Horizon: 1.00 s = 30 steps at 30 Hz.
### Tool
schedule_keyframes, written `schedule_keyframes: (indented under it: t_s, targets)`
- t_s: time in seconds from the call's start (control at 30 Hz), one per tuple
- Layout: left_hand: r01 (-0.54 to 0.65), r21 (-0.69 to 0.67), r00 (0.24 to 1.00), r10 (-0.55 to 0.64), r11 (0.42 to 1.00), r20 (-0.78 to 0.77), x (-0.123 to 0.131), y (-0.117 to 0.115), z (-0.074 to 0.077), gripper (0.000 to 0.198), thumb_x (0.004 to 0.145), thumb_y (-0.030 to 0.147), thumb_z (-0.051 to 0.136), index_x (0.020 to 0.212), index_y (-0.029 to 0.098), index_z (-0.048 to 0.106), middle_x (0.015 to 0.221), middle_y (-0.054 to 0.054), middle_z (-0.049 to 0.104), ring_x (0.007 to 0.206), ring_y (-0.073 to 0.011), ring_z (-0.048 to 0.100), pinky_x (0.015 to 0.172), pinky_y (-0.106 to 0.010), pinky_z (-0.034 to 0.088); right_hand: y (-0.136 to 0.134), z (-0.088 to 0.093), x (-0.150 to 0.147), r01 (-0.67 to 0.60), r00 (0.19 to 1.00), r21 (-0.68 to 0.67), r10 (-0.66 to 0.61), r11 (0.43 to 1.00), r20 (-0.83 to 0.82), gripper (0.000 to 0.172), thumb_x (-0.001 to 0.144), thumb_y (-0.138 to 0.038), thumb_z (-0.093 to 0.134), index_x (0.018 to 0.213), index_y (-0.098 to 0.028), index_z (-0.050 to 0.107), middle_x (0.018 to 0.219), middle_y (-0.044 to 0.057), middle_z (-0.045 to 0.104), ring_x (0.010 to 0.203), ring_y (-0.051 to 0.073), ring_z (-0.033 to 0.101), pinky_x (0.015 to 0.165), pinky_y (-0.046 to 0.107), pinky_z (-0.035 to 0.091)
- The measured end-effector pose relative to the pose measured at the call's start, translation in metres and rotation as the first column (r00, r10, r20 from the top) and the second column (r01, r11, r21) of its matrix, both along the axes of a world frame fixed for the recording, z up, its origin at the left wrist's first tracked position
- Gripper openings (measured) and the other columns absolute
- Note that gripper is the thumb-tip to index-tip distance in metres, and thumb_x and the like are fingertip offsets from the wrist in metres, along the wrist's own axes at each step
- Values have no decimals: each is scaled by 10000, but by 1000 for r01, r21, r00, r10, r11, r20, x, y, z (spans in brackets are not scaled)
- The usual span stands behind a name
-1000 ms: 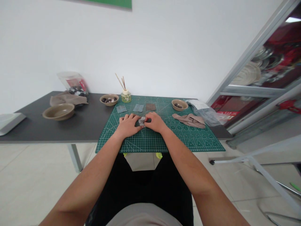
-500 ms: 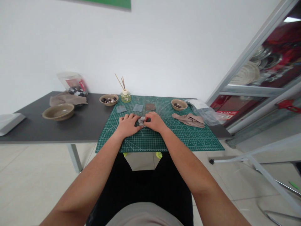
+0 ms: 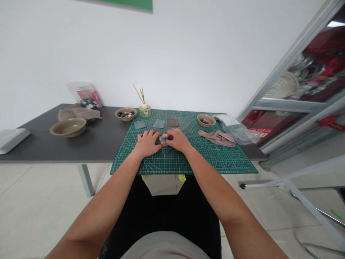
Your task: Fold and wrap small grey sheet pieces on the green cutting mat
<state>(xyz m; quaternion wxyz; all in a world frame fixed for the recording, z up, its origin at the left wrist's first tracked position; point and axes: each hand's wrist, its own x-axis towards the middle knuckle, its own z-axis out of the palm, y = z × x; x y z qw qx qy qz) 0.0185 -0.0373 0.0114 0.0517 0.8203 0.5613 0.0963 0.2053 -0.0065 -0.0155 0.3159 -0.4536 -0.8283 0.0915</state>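
Between my two hands a small greyish pouch or piece of cloth (image 3: 162, 138) lies on the green cutting mat (image 3: 172, 163). My left hand (image 3: 147, 143) rests on the mat, its thumb and forefinger at the left edge of the piece. My right hand (image 3: 178, 140) pinches the right side of it, fingers curled together. Just beyond my hands lie two flat grey-blue pouches, a left one (image 3: 139, 125) and a middle one (image 3: 159, 123), and a brown one (image 3: 173, 123). What is inside the small piece is hidden.
Bowls of stones stand at the back left (image 3: 125, 113) and right (image 3: 206, 120). A reed diffuser (image 3: 145, 110) is beside the left one. Pinkish cloth (image 3: 217, 138) and clear plastic (image 3: 234, 126) lie right. Far left are a large bowl (image 3: 68, 127) and a white device (image 3: 13, 140).
The camera view has shifted very slightly. Both hands stay at the small greyish piece, with hardly any visible movement.
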Motion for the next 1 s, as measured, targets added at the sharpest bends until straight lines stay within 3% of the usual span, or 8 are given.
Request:
schedule_keyframes:
  t_s: [0.2,0.33,0.53,0.77,1.0]
  targets:
    - [1,8,1000,0,1000,-12,0,-1,0,535,876,591,462,1318,298,531,1357,-94,538,1226,-345,456,986,-523,335,1,2,0,-225,974,-50,224,973,-31,74,828,-191,685,759,-204,661,887,-2,700,850,159,581,867,319,357]
    - [0,1,1000,0,1000,-15,0,-1,0,546,874,597,464,1326,297,522,1371,-93,531,1238,-346,446,996,-528,328,4,1,-2,-142,990,-53,140,988,-30,62,851,-217,676,791,-204,683,892,16,708,875,173,591,859,325,362]
    - [3,9,1000,-3,1000,-6,0,-1,0,549,868,599,473,1321,294,527,1369,-91,531,1236,-353,450,990,-525,334,0,0,-1,5,1000,6,-5,1000,-13,134,767,-187,705,661,-198,624,784,11,616,815,180,530,793,308,372]
    - [-2,4,1000,2,1000,-16,0,0,-1,541,874,587,469,1322,290,528,1379,-88,527,1244,-347,442,1001,-523,325,0,3,0,-197,980,-42,197,979,-17,71,833,-196,687,763,-194,676,895,6,692,845,155,560,854,314,352]
    - [1,6,1000,-1,1000,-6,0,-1,-2,554,871,587,477,1335,288,521,1384,-90,524,1243,-349,441,1010,-532,317,0,1,-3,51,998,-50,-52,997,-23,126,800,-206,688,691,-190,627,797,8,580,830,173,522,780,296,359]
